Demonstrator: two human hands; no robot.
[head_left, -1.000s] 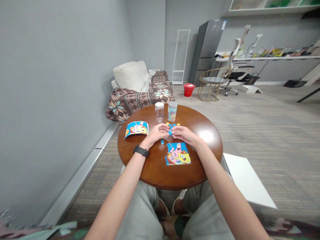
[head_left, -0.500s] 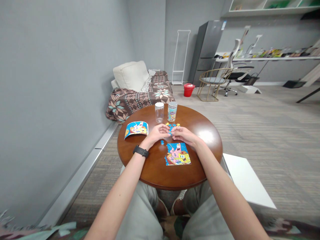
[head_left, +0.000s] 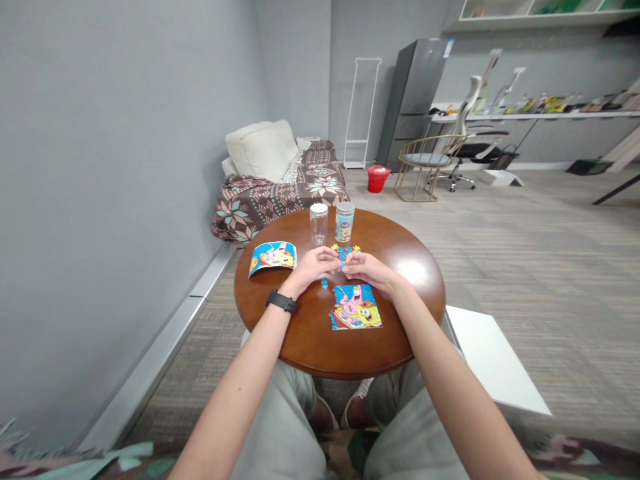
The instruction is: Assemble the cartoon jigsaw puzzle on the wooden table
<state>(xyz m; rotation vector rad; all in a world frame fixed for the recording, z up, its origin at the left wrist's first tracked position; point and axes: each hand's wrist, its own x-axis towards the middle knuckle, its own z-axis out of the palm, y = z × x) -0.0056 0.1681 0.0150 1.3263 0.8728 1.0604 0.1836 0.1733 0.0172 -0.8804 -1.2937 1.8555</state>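
Pinching blue puzzle piece (head_left: 343, 264) narrowly between fingertips of left hand (head_left: 315, 265) and right hand (head_left: 370, 270), over table (head_left: 310, 337), far of SpongeBob puzzle (head_left: 357, 308). Farther: SpongeBob-labelled can (head_left: 345, 225), lettering too small to read.

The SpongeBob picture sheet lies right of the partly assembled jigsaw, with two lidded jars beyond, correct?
Wrong side: the head view shows the SpongeBob picture sheet left of the partly assembled jigsaw. The clear jar and printed jar do stand beyond.
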